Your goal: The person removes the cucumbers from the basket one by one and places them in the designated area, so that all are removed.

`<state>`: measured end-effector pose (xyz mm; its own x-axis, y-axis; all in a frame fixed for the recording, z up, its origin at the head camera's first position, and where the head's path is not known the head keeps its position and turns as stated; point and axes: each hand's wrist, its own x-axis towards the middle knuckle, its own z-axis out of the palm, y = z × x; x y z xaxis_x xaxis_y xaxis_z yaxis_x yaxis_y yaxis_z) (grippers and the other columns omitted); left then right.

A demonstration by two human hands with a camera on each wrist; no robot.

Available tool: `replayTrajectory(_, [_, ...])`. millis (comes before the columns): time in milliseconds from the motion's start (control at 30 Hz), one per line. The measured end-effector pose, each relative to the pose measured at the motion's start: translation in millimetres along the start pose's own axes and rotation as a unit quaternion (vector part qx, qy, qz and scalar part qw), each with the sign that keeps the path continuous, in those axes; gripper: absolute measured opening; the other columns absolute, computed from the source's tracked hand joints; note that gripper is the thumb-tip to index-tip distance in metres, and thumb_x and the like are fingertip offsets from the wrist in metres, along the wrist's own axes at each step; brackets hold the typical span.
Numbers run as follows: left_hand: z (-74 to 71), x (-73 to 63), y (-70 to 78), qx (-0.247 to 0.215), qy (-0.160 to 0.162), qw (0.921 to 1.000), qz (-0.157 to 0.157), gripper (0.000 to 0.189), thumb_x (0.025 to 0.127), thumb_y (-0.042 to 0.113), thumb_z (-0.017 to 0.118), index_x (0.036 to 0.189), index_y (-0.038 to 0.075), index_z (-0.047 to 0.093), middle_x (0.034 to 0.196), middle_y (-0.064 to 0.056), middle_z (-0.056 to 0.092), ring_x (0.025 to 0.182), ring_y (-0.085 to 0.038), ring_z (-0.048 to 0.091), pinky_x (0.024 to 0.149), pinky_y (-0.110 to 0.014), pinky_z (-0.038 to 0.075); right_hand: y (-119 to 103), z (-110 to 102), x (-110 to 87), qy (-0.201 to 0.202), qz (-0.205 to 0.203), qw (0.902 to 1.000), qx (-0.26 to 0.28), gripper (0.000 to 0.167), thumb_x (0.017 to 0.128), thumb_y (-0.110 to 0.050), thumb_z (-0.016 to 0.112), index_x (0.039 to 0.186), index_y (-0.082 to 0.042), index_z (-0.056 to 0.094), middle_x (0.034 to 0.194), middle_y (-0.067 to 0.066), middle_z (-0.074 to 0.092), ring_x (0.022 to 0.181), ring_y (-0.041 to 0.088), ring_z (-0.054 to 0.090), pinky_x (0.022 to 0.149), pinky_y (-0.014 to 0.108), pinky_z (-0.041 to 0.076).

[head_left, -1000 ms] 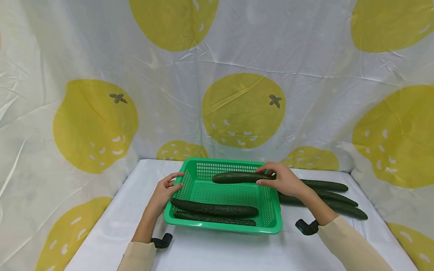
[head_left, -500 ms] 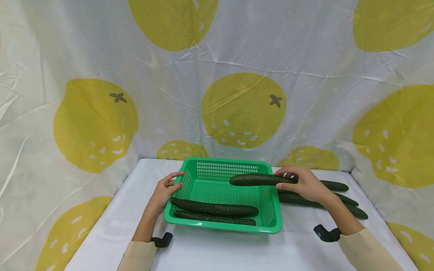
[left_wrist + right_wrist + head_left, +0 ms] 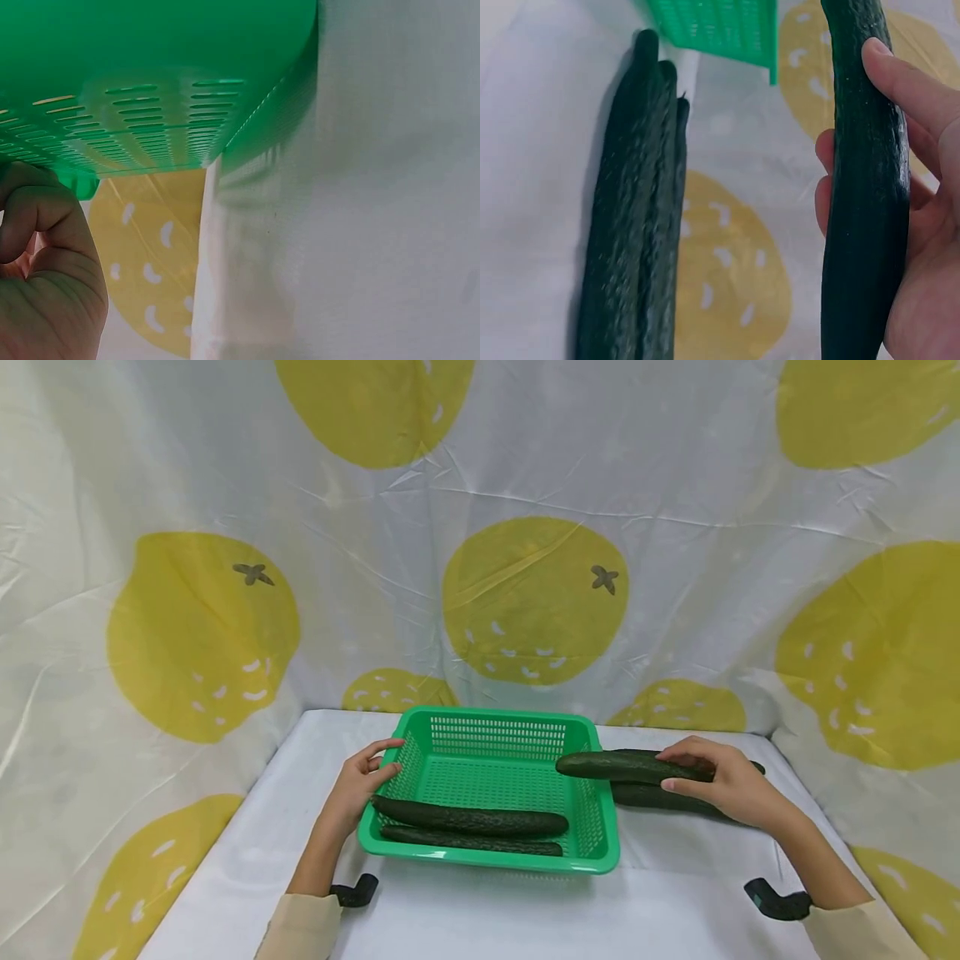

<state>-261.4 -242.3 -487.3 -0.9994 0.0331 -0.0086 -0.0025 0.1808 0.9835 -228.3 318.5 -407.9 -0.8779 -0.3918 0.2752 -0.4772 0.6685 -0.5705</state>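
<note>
My right hand (image 3: 723, 781) grips a dark green cucumber (image 3: 607, 766) above the table, with its far end over the right rim of the green plastic basket (image 3: 495, 713). In the right wrist view the thumb lies along this cucumber (image 3: 866, 210) and fingertips show round its other side. My left hand (image 3: 354, 789) holds the basket's left rim, thumb and fingers bent at the edge. Two cucumbers lie in the basket along its front side, a thicker one (image 3: 480, 820) and a slimmer one (image 3: 472, 841) nearer the front wall.
Three cucumbers (image 3: 619, 210) lie side by side on the white cloth (image 3: 480, 914) right of the basket, partly hidden behind the right hand in the head view. A curtain (image 3: 367, 568) printed with yellow fruit closes off the back and sides.
My right hand has carried its cucumber from over the basket to the right, toward the cucumbers on the table. The left hand has stayed at the basket's rim.
</note>
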Motion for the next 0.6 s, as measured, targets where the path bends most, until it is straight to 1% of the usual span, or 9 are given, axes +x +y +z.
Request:
replayTrajectory(200, [-0.4, -1.2, 1.9, 0.006, 0.001, 1.0000, 0.007, 0.046, 0.100, 0.021, 0.068, 0.145, 0.015, 0.057, 0.098, -0.014, 0.068, 0.078, -0.014, 0.058, 0.067, -0.028, 0.053, 20, -6, -18.9, 0.005, -0.003, 0.9999, -0.014, 0.039, 0.093, -0.021, 0.078, 0.131, -0.021, 0.069, 0.118, -0.005, 0.066, 0.097, 0.000, 0.060, 0.078, 0.021, 0.051])
replayTrajectory(333, [0.1, -1.4, 1.8, 0.005, -0.001, 0.9999, 0.011, 0.047, 0.100, 0.021, 0.068, 0.145, 0.013, 0.057, 0.098, -0.015, 0.069, 0.078, -0.014, 0.060, 0.067, -0.028, 0.053, 38, -8, -30.7, 0.016, -0.004, 0.9995, -0.025, 0.038, 0.093, -0.019, 0.077, 0.130, -0.022, 0.069, 0.118, -0.007, 0.063, 0.099, -0.003, 0.058, 0.078, 0.020, 0.049])
replayTrajectory(500, [0.4, -1.0, 0.9, 0.002, 0.000, 1.0000, 0.007, 0.047, 0.100, 0.020, 0.068, 0.145, 0.013, 0.057, 0.096, -0.014, 0.068, 0.076, -0.013, 0.059, 0.065, -0.026, 0.053, 59, -8, -46.4, 0.027, 0.019, 0.9991, -0.028, 0.037, 0.094, -0.021, 0.076, 0.130, -0.023, 0.069, 0.122, -0.008, 0.062, 0.105, -0.010, 0.055, 0.081, 0.017, 0.049])
replayTrajectory(600, [1.0, -1.5, 2.8, 0.004, 0.000, 1.0000, 0.007, 0.047, 0.101, 0.019, 0.067, 0.146, 0.014, 0.057, 0.096, -0.014, 0.067, 0.077, -0.013, 0.059, 0.065, -0.027, 0.052, 67, -7, -56.1, 0.032, 0.029, 0.9987, -0.026, 0.037, 0.093, -0.021, 0.077, 0.129, -0.023, 0.069, 0.123, -0.007, 0.063, 0.105, -0.011, 0.053, 0.082, 0.014, 0.048])
